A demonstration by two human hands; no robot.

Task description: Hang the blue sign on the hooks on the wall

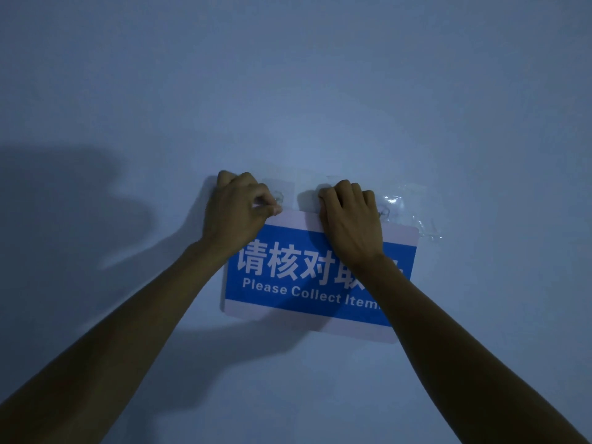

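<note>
Two bare forearms reach up to the left hand [238,208], pinching the top left corner, and the right hand [350,213], fingers curled over the top edge, of the blue sign [288,283], held slightly tilted against the wall [288,91] just under clear adhesive hooks [278,197].

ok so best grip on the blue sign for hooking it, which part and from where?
Judging from its pose, the top edge near both upper corners, approached from the front and below. The blue sign lies flat on the wall with the clear hooks just above it. Left hand and right hand already pinch there.
</note>
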